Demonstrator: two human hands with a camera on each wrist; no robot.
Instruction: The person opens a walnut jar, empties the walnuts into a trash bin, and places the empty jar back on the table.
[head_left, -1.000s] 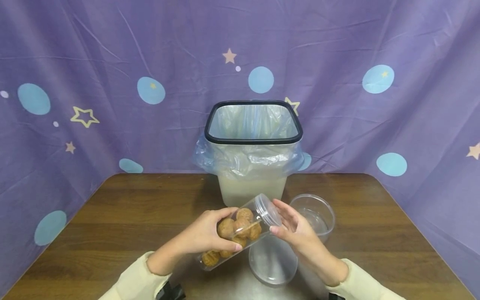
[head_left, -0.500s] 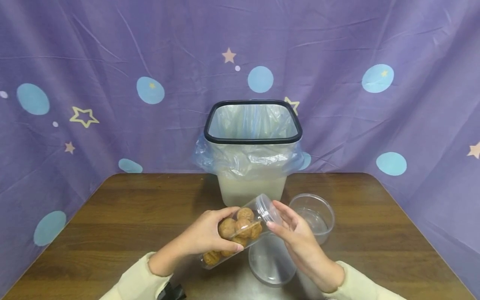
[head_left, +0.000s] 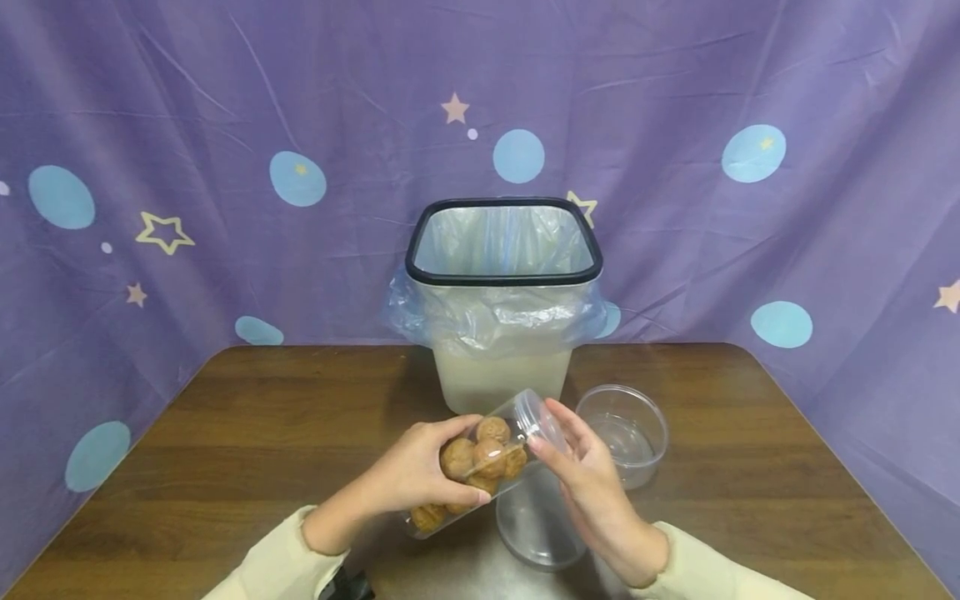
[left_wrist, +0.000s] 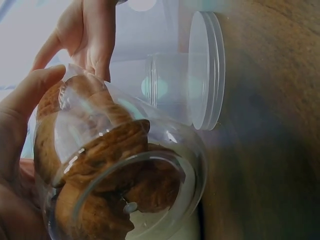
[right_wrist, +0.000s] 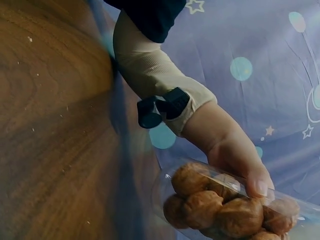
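One clear jar [head_left: 480, 467] of brown walnuts [head_left: 480, 457], several of them, lies tilted above the counter [head_left: 225, 433]. The left hand [head_left: 408, 471] grips its body; the right hand [head_left: 585, 475] curls its fingertips on the jar's lid [head_left: 542, 414]. Two empty clear containers sit nearby: one [head_left: 626, 433] to the right, one [head_left: 536, 525] under the jar. One lined bin [head_left: 504, 300] stands behind, near the counter's back edge. Bare wood stretches to the left.

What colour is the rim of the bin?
The rim of the bin is black; the head view shows it best.
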